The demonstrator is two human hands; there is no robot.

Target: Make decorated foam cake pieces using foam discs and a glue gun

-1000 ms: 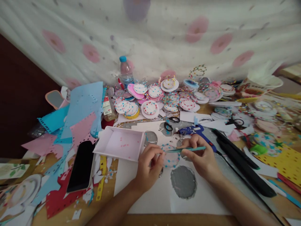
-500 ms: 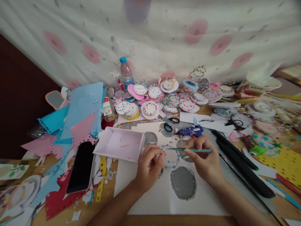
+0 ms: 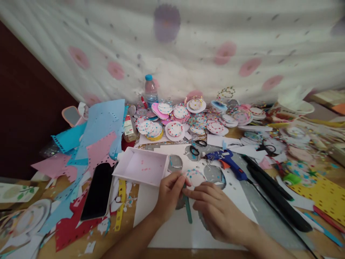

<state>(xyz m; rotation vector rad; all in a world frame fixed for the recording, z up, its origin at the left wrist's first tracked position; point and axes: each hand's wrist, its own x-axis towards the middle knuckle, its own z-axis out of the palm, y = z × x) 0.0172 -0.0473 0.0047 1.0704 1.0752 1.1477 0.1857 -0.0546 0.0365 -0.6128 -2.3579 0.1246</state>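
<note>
A slim teal tool (image 3: 188, 210), pointed in the earlier view and shaped like tweezers, hangs almost upright between my hands. My left hand (image 3: 170, 197) is closed in a pinch of thumb and forefinger around its upper end. The fingertips of my right hand (image 3: 219, 212) are bent together against the same spot; whether they grip anything is hidden. Just behind my fingertips lies a pale disc ringed with blue beads (image 3: 194, 176). Beneath both hands is a white sheet (image 3: 157, 232) with round cut-outs showing grey.
A shallow white box (image 3: 140, 167) holding small pink bits stands left of my hands, beside a black phone (image 3: 97, 192). Behind are a blue glue gun (image 3: 225, 160), scissors (image 3: 194, 150) and several beaded discs (image 3: 175, 131). A black flat iron (image 3: 277, 198) lies right.
The teal tool has swung from level, in my right hand, to nearly upright between both hands. My right hand has moved left and nearer to me, baring the glue gun's handle.
</note>
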